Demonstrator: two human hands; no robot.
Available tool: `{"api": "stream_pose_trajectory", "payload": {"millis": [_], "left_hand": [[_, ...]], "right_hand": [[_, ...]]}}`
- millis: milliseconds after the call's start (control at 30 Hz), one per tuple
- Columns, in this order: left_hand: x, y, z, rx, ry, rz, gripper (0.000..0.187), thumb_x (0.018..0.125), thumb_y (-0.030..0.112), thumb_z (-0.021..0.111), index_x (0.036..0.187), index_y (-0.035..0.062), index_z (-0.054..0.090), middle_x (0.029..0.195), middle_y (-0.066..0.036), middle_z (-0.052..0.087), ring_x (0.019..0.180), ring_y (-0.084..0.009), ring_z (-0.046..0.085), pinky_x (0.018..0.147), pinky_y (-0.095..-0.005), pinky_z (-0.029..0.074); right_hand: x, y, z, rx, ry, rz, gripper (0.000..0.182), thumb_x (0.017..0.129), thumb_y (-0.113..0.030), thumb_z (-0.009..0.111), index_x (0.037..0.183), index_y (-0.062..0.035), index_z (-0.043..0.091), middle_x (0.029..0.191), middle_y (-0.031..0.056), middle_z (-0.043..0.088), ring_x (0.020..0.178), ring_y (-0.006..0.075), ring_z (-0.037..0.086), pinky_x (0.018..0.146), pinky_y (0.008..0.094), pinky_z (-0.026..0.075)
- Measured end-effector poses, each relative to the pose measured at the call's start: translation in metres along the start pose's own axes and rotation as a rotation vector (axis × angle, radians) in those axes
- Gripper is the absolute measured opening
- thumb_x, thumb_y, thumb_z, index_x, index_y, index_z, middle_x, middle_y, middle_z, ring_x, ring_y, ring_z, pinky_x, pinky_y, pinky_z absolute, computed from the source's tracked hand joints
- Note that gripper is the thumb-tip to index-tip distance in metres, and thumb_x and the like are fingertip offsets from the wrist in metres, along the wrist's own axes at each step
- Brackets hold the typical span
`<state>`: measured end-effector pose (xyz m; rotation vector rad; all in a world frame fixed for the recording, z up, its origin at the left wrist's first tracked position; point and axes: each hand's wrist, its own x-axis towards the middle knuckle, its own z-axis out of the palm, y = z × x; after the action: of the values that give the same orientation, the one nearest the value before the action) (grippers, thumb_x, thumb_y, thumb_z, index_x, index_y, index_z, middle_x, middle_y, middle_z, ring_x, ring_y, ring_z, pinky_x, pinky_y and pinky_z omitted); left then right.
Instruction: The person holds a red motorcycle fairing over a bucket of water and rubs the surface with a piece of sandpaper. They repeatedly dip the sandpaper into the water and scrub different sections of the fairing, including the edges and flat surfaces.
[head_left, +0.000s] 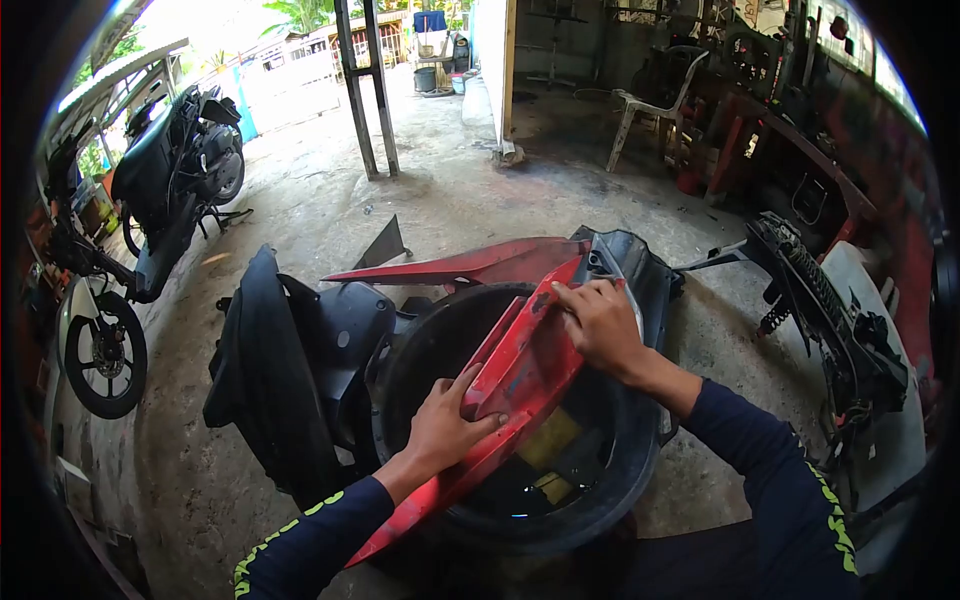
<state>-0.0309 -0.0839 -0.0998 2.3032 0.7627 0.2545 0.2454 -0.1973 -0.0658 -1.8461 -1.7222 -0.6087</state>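
Observation:
A long red plastic panel (520,400) lies slantwise over a round black tub (600,525), its inner side facing up. My left hand (445,425) is closed on the panel's middle, thumb on the inner face. Near the upper end, my right hand (600,320) grips the edge with bent fingers. Dark water fills the bottom of the tub, with a yellowish block (549,438) in it. Behind the tub's far rim rests a second red panel (470,262). The lower tip of the held panel reaches past the tub's near left side.
Black fairing parts (275,370) stand left of the tub, and a dark panel (650,275) is behind it at right. Motorcycles (180,190) are parked at left. A motorcycle frame with a spring (820,300) lies at right. Farther back are a metal post (368,90) and a plastic chair (660,105).

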Motion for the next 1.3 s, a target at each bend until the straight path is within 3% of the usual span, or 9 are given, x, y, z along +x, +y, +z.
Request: {"api": "stream_pose_trajectory", "payload": {"millis": [100, 233, 533, 633, 800, 867, 1067, 1167, 1300], "left_hand": [[-0.001, 0.004, -0.004, -0.031, -0.021, -0.015, 0.094, 0.082, 0.057, 0.081, 0.159, 0.0192, 0.045, 0.126, -0.021, 0.060, 0.114, -0.0380, 0.066, 0.097, -0.0481, 0.054], [0.000, 0.003, 0.000, 0.016, 0.010, 0.019, 0.093, 0.081, 0.057, 0.082, 0.159, 0.0201, 0.045, 0.123, -0.020, 0.060, 0.112, -0.0383, 0.066, 0.096, -0.0468, 0.055], [0.000, 0.004, -0.003, 0.037, -0.024, -0.016, 0.095, 0.081, 0.056, 0.083, 0.160, 0.0201, 0.044, 0.122, -0.020, 0.061, 0.110, -0.0366, 0.066, 0.095, -0.0472, 0.054], [0.000, 0.003, -0.002, 0.024, -0.017, -0.007, 0.094, 0.082, 0.056, 0.082, 0.160, 0.0203, 0.044, 0.120, -0.019, 0.061, 0.110, -0.0358, 0.067, 0.095, -0.0475, 0.054], [0.003, 0.001, -0.001, 0.027, -0.022, -0.017, 0.095, 0.081, 0.057, 0.082, 0.160, 0.0211, 0.044, 0.120, -0.019, 0.061, 0.109, -0.0356, 0.067, 0.095, -0.0471, 0.054], [0.002, -0.002, 0.001, 0.001, -0.017, -0.016, 0.095, 0.082, 0.058, 0.082, 0.160, 0.0205, 0.044, 0.120, -0.019, 0.061, 0.109, -0.0350, 0.067, 0.094, -0.0466, 0.054], [0.003, -0.009, 0.008, -0.084, 0.004, -0.045, 0.093, 0.081, 0.057, 0.082, 0.158, 0.0152, 0.048, 0.117, -0.018, 0.062, 0.107, -0.0334, 0.067, 0.093, -0.0449, 0.054], [0.006, -0.012, 0.007, -0.119, 0.003, -0.063, 0.092, 0.081, 0.056, 0.083, 0.156, 0.0135, 0.051, 0.117, -0.018, 0.063, 0.106, -0.0327, 0.067, 0.092, -0.0450, 0.054], [0.003, -0.016, 0.010, -0.142, 0.071, -0.010, 0.091, 0.078, 0.054, 0.085, 0.153, 0.0118, 0.055, 0.116, -0.018, 0.064, 0.106, -0.0323, 0.067, 0.092, -0.0449, 0.054]], "right_hand": [[-0.006, -0.003, -0.003, -0.202, -0.196, -0.014, 0.066, 0.076, -0.016, 0.076, 0.140, -0.0064, 0.064, 0.095, 0.0145, 0.073, 0.100, 0.0313, 0.065, 0.094, 0.0451, 0.049], [0.002, -0.014, -0.004, -0.314, -0.423, -0.097, 0.074, 0.076, -0.019, 0.072, 0.147, -0.0048, 0.059, 0.088, 0.0142, 0.073, 0.100, 0.0320, 0.065, 0.094, 0.0462, 0.047], [-0.021, -0.082, -0.031, -0.203, -0.405, -0.360, 0.070, 0.082, -0.019, 0.070, 0.147, 0.0037, 0.056, 0.083, 0.0116, 0.071, 0.096, 0.0283, 0.064, 0.090, 0.0431, 0.048], [0.002, -0.065, -0.040, -0.100, -0.175, -0.143, 0.061, 0.084, -0.018, 0.073, 0.141, -0.0008, 0.062, 0.103, 0.0160, 0.072, 0.109, 0.0344, 0.065, 0.100, 0.0480, 0.050], [-0.024, -0.068, 0.003, 0.245, -0.091, -0.377, 0.045, 0.090, -0.017, 0.071, 0.132, -0.0024, 0.067, 0.136, 0.0189, 0.066, 0.135, 0.0388, 0.058, 0.115, 0.0524, 0.044], [-0.031, -0.057, 0.021, 0.249, -0.072, -0.394, 0.044, 0.092, -0.018, 0.071, 0.132, -0.0020, 0.066, 0.139, 0.0191, 0.065, 0.135, 0.0394, 0.058, 0.115, 0.0527, 0.044], [-0.009, -0.001, 0.067, 0.147, 0.005, 0.032, 0.040, 0.096, -0.022, 0.066, 0.130, -0.0020, 0.066, 0.137, 0.0194, 0.065, 0.133, 0.0442, 0.057, 0.113, 0.0544, 0.044], [-0.033, -0.066, 0.045, 0.251, -0.023, -0.208, 0.033, 0.095, -0.020, 0.064, 0.123, -0.0039, 0.070, 0.130, 0.0175, 0.067, 0.130, 0.0416, 0.058, 0.111, 0.0526, 0.046], [-0.004, -0.001, 0.055, -0.015, -0.154, -0.146, 0.036, 0.098, -0.022, 0.063, 0.127, -0.0026, 0.070, 0.136, 0.0199, 0.066, 0.132, 0.0425, 0.057, 0.110, 0.0535, 0.046]]}}
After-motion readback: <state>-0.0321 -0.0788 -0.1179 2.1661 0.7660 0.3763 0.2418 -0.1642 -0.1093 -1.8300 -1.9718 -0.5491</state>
